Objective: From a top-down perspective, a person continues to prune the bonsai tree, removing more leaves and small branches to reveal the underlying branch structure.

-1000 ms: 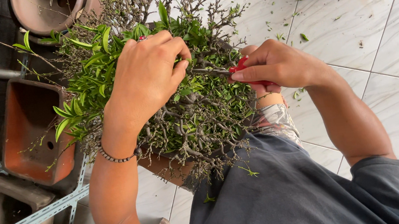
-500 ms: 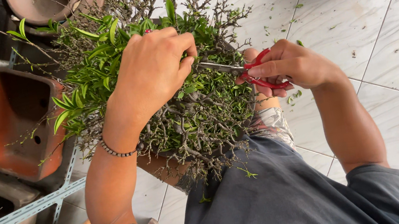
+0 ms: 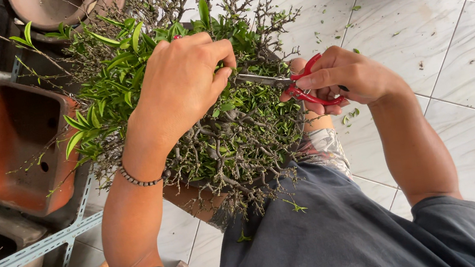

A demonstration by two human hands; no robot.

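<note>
Scissors (image 3: 296, 84) in right hand (image 3: 348, 76), amid bonsai (image 3: 213, 137)

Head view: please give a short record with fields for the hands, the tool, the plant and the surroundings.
left hand: pinching a shoot on the bonsai plant
right hand: holding red-handled scissors, blades pointing at the left fingers
plant: green leaves, many bare twigs, resting on the person's lap
floor: white tiles with scattered leaf clippings
left side: empty rectangular terracotta pot by a metal rack

White tiled floor (image 3: 464, 55) strewn with green leaf clippings (image 3: 350, 115)
</note>
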